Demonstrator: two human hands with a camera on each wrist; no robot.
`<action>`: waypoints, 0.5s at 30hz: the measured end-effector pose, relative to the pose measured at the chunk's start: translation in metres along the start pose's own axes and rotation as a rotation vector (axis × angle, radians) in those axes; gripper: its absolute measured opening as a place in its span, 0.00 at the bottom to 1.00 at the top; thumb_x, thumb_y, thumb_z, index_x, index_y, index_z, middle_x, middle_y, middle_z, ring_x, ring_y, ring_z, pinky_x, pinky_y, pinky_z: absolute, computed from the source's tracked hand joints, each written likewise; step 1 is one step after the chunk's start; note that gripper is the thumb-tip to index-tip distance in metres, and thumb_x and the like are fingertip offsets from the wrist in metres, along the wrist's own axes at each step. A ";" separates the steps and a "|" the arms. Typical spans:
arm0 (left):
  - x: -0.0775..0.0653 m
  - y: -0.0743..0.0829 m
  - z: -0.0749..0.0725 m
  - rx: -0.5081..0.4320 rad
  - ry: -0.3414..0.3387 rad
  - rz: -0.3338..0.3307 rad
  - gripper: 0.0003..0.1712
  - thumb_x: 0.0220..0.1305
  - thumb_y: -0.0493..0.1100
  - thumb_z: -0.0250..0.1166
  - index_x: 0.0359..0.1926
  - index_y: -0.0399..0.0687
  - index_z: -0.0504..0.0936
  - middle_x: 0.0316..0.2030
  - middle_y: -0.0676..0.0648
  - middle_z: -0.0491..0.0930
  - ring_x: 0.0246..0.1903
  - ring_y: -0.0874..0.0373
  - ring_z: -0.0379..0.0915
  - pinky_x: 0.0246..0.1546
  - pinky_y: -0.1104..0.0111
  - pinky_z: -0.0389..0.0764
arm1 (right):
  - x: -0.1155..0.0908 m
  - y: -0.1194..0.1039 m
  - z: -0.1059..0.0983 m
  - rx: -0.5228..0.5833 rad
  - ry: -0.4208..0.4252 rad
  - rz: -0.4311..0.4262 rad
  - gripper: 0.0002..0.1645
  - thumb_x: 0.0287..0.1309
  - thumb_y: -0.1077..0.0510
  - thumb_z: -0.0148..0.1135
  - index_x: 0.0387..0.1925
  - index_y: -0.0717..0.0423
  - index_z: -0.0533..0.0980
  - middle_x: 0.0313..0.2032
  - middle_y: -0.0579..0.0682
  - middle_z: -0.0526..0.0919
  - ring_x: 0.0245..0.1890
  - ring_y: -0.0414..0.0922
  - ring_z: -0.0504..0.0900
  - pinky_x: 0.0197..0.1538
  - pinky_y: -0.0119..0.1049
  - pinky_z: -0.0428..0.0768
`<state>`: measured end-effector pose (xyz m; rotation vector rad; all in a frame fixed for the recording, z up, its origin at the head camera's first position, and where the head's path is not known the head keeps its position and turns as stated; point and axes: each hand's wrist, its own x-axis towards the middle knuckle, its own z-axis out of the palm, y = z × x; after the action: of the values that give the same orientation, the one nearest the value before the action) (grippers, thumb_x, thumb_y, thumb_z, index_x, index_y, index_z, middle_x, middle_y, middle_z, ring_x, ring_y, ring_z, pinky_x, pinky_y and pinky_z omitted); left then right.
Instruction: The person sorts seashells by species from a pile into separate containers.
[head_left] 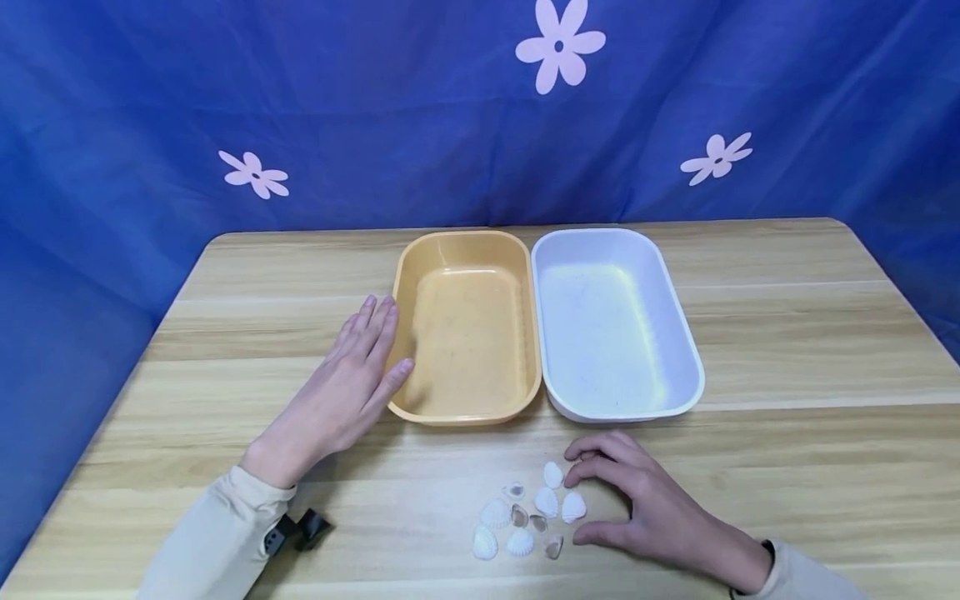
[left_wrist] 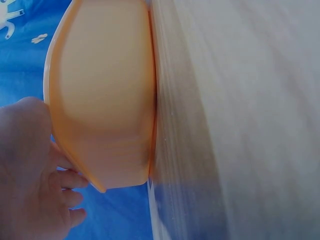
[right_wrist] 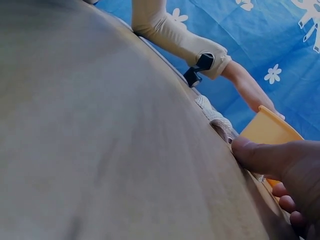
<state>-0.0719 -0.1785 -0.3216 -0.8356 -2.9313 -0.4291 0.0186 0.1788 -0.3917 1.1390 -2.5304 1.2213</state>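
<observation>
My left hand (head_left: 341,387) lies at the left rim of a yellow-orange plastic tub (head_left: 472,342), fingers straight and thumb over the edge. In the left wrist view its fingertips sit right at the rim of the tub (left_wrist: 102,75). At the front of the table lies a loose group of small seashells, white ribbed ones (head_left: 520,543) and brownish ones (head_left: 554,547). My right hand (head_left: 637,496) hovers at their right side, thumb and fingers bent and apart. Its fingertips are beside a white shell (head_left: 573,507), with nothing held between them.
A white plastic tub (head_left: 603,342) stands against the right side of the orange one; both have bare floors. The wooden table (head_left: 810,333) ends at a blue curtain (head_left: 390,117) with white flowers. A black device (head_left: 296,532) is strapped at the left sleeve.
</observation>
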 end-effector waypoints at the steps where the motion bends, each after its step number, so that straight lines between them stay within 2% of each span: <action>1: 0.000 0.000 0.000 -0.001 0.001 0.000 0.38 0.77 0.52 0.40 0.72 0.27 0.44 0.73 0.32 0.42 0.73 0.41 0.30 0.73 0.53 0.37 | 0.000 0.000 0.000 -0.004 -0.016 0.005 0.23 0.42 0.43 0.77 0.42 0.39 0.79 0.54 0.43 0.74 0.53 0.41 0.69 0.58 0.29 0.66; 6: 0.000 0.000 -0.001 -0.003 -0.001 0.001 0.38 0.77 0.53 0.40 0.73 0.28 0.43 0.73 0.32 0.42 0.74 0.42 0.29 0.74 0.53 0.37 | 0.000 -0.002 -0.004 -0.001 -0.067 0.022 0.18 0.46 0.45 0.74 0.41 0.35 0.80 0.58 0.42 0.73 0.54 0.39 0.68 0.55 0.33 0.68; 9: 0.000 0.000 -0.001 -0.001 0.002 0.003 0.38 0.77 0.53 0.40 0.73 0.28 0.44 0.73 0.31 0.43 0.74 0.41 0.30 0.74 0.54 0.37 | 0.001 -0.003 -0.005 -0.010 -0.061 0.009 0.16 0.47 0.46 0.74 0.39 0.35 0.78 0.57 0.43 0.73 0.53 0.40 0.68 0.55 0.35 0.68; 12: -0.001 0.000 -0.001 0.000 0.006 0.004 0.38 0.77 0.53 0.41 0.72 0.27 0.44 0.73 0.31 0.43 0.73 0.39 0.32 0.74 0.53 0.38 | 0.002 -0.004 -0.004 -0.018 -0.056 0.004 0.16 0.46 0.46 0.74 0.38 0.36 0.77 0.57 0.43 0.73 0.53 0.40 0.68 0.55 0.35 0.67; 15: 0.001 0.000 -0.001 -0.004 0.002 0.003 0.38 0.77 0.53 0.41 0.72 0.26 0.45 0.73 0.31 0.43 0.73 0.40 0.31 0.74 0.53 0.38 | 0.002 -0.006 -0.004 0.007 -0.069 0.040 0.17 0.45 0.45 0.74 0.37 0.34 0.76 0.57 0.42 0.72 0.56 0.40 0.67 0.58 0.32 0.65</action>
<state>-0.0723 -0.1785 -0.3206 -0.8390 -2.9279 -0.4361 0.0205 0.1784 -0.3841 1.1579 -2.6134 1.2214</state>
